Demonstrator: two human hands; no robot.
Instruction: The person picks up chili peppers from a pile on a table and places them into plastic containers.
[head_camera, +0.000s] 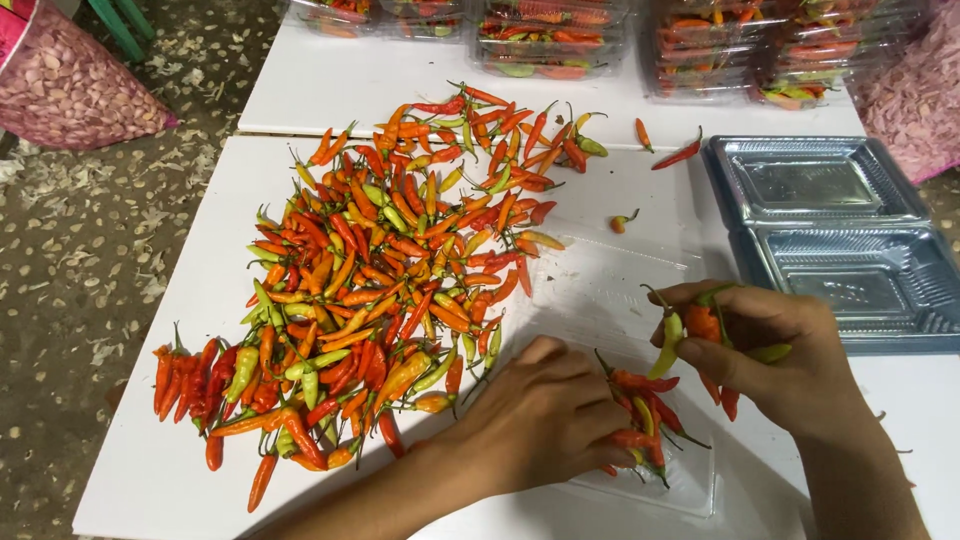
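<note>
A big heap of red, orange and green chili peppers (390, 260) lies spread on the white table (180, 470). My right hand (770, 355) holds a small bunch of chilies (700, 330) above a clear plastic tray (610, 290) in front of me. My left hand (545, 420) rests palm down on the tray, fingers touching a small cluster of chilies (640, 410) lying in it.
Two open empty clear clamshell boxes (840, 230) sit at the right. Filled, closed chili boxes (560, 35) are stacked along the far edge. Mesh sacks (60, 85) stand at the far left and far right. A few stray chilies (680, 152) lie loose. The floor at left is littered.
</note>
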